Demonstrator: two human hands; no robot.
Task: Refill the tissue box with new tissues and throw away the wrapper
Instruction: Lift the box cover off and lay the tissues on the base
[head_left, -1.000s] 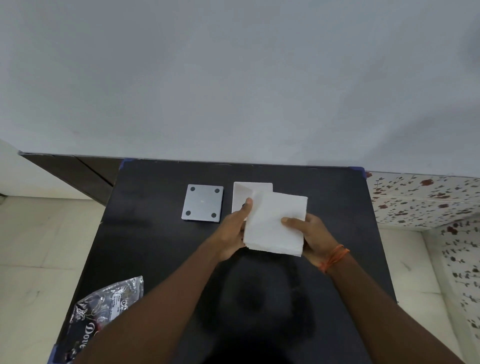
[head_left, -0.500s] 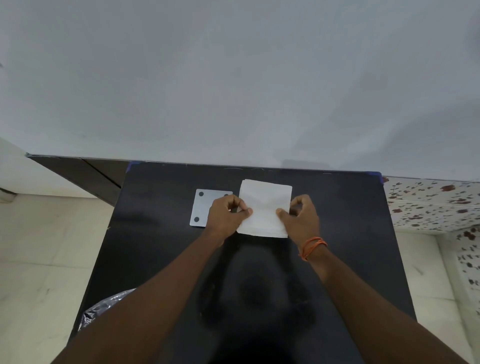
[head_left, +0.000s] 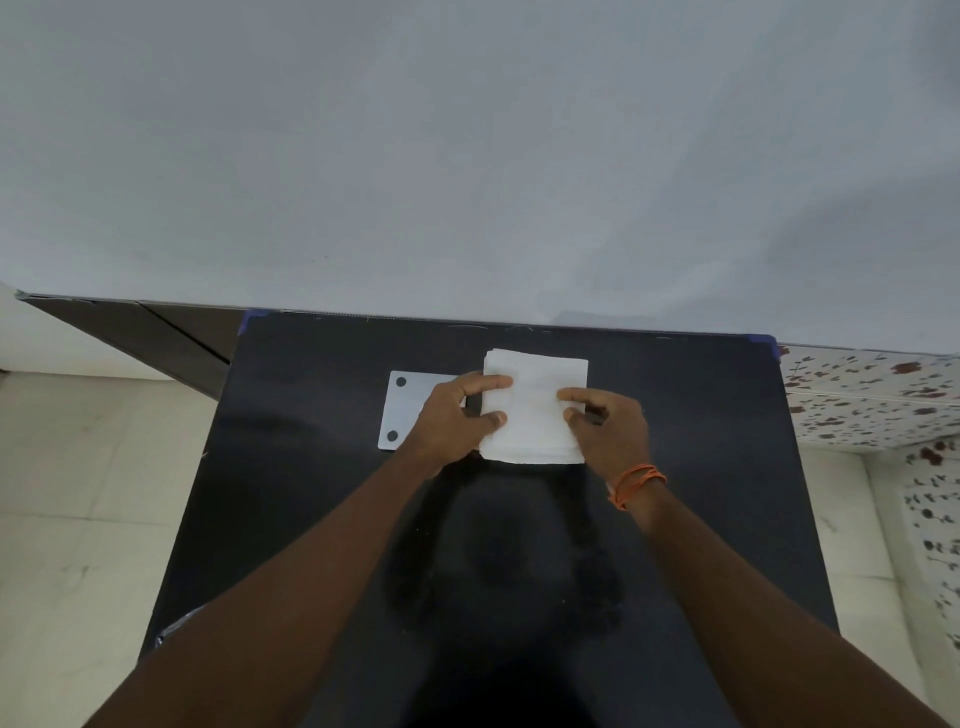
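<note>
A white stack of tissues (head_left: 535, 395) lies over the white tissue box, which is hidden beneath it, near the far middle of the black table (head_left: 322, 519). My left hand (head_left: 457, 421) grips the stack's left edge, thumb and fingers on top. My right hand (head_left: 608, 431), with an orange thread at the wrist, pinches the stack's right edge. The grey box lid (head_left: 402, 410), with black round feet, lies flat to the left, partly under my left hand. A sliver of the shiny wrapper (head_left: 174, 629) shows at the table's near left edge behind my forearm.
A plain wall rises right behind the table. Pale floor tiles (head_left: 78, 493) lie to the left. A flower-patterned surface (head_left: 872, 400) stands to the right. A dark board (head_left: 156, 332) leans at the far left.
Both hands carried the tissue stack away from me and set it down over the open white box. The view shifted, and the wrapper slid mostly out of sight.
</note>
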